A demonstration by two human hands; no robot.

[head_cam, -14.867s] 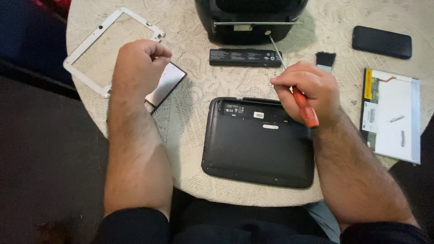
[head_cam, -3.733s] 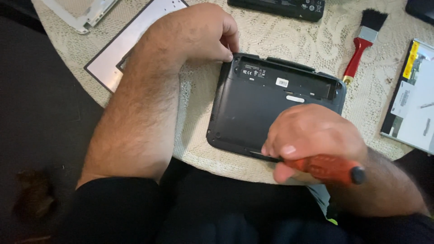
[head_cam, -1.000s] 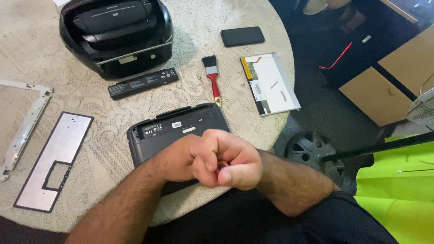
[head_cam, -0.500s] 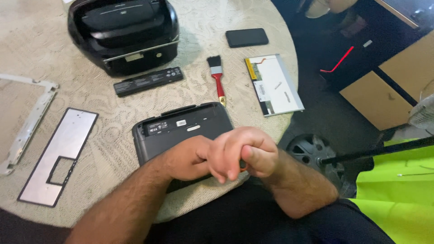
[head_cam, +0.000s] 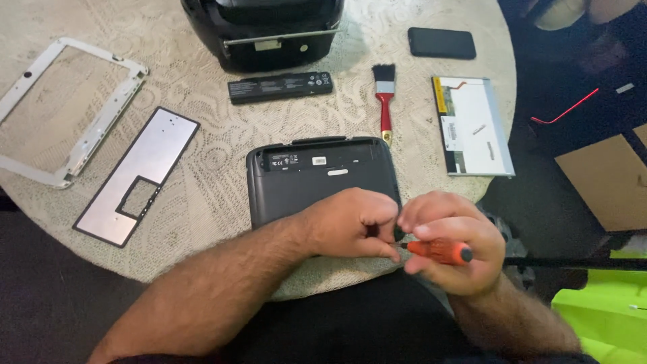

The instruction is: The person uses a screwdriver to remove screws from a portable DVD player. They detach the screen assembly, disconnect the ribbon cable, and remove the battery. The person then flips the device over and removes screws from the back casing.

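- Dark grey plastic laptop base (head_cam: 317, 178) lay underside up on the round bench with the cream lace cloth (head_cam: 202, 155), at 6 o'clock on the bench, near its edge.
- Left hand (head_cam: 350, 226) rested on the base's near right corner, fingers curled; grip pinched at the corner, but what it pinched was hidden.
- Right hand (head_cam: 448, 246) sat just beside the left, touching it; grip clenched round the orange-handled screwdriver (head_cam: 438, 251), tip aimed at that same corner.
- Already off, judged from the layout: long black battery pack (head_cam: 280, 87) at 12 o'clock of the base, white plastic screen frame (head_cam: 101, 128) at 10 o'clock, flat silver metal plate with a rectangular cutout (head_cam: 138, 175) at 9 o'clock, bare flat display panel (head_cam: 472, 125) at 2 o'clock.
- Still closed: base shell looked whole; the corner fastening appeared to be in hand, the rest untouched.
- Red-handled paintbrush (head_cam: 385, 101) at 1 o'clock, black phone (head_cam: 441, 42) beyond it, black bag-like case (head_cam: 269, 30) at 12 o'clock.
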